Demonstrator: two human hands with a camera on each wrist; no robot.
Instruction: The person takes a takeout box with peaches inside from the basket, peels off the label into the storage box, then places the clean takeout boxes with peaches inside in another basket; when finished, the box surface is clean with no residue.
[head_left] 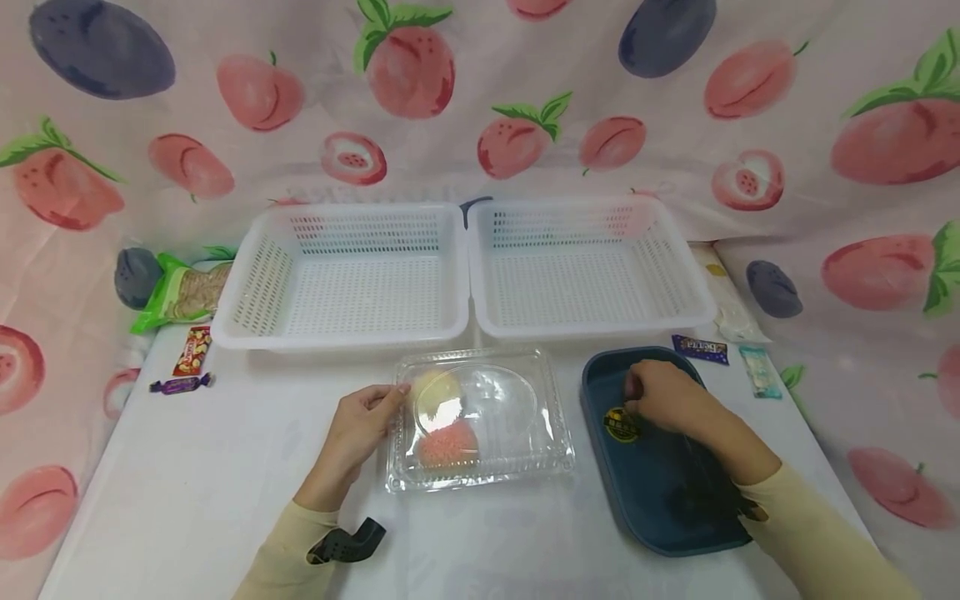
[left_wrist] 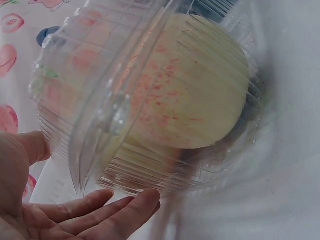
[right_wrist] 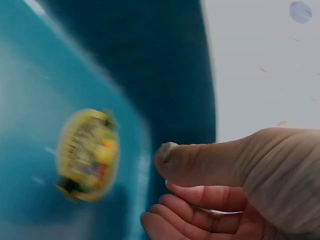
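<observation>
two empty white baskets sit side by side at upper centre; snack packets lie left, a purple wrapper right.

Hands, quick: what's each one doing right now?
Left hand: open, fingers touching the clear container.
Right hand: over the blue tray, fingers curled; holding anything cannot be told.

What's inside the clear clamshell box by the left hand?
Through the lid of the clear clamshell box show a pale yellowish round item and a pink fuzzy one. Glare hides the right half.
</observation>
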